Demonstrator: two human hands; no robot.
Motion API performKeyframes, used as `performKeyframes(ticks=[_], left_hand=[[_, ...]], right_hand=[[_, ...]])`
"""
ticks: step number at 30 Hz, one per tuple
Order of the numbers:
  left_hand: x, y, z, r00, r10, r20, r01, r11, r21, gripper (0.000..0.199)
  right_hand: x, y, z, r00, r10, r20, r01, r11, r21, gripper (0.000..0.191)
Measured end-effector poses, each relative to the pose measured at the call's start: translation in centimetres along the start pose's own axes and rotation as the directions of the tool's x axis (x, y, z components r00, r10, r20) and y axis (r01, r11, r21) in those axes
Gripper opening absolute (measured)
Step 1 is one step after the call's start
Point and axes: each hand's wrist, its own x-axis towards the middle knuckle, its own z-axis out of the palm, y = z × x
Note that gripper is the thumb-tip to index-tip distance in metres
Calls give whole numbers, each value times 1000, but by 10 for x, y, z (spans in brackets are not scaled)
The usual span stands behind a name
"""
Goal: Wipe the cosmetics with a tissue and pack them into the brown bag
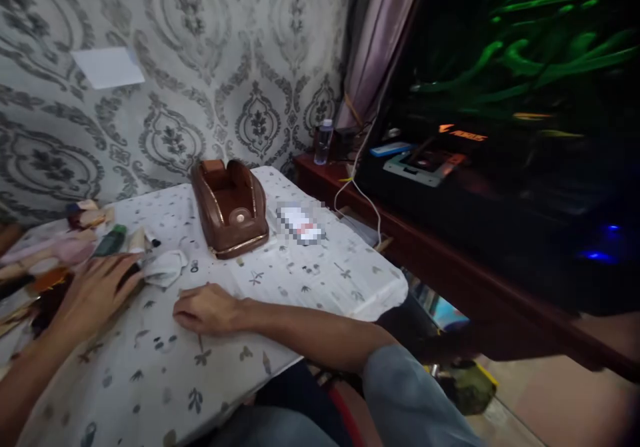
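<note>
My left hand (95,293) reaches over a pile of small items at the left of the table, its fingers stretched out and apart. Just beyond its fingertips lies a green tube (112,239), and a crumpled white cloth (165,268) is to the right of the thumb. A small dark object shows between thumb and forefinger; whether they touch it I cannot tell. My right hand (207,308) rests on the tablecloth with its fingers curled in, and nothing shows in it. Beyond it stands a brown leather bag (235,233), unzipped, its inside showing.
A phone (301,225), blurred out, lies right of the bag on the patterned tablecloth (300,280). A dark red desk (400,223) adjoins on the right, bearing a water bottle (325,142), a white cable (373,207) and a glossy dark panel with green light. Patterned wallpaper rises behind.
</note>
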Motion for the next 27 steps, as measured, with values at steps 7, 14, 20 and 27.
performKeyframes(ticks=[7,14,20,27], left_hand=[[50,20,43,952,-1,305,-21,997,71,60],[37,24,36,946,166,279,-126,980,-157,46],[36,19,15,980,-117,162,164,935,-316,26],[72,-99,5,831,-556,-5,539,808,-236,41]], right_hand=[[-4,-3,-7,1000,4,16,-4,1000,-4,20],[-2,8,7,996,52,-75,-38,983,178,13],[9,20,10,978,203,-50,-150,849,507,14],[46,25,13,965,261,-9,-194,742,642,20]])
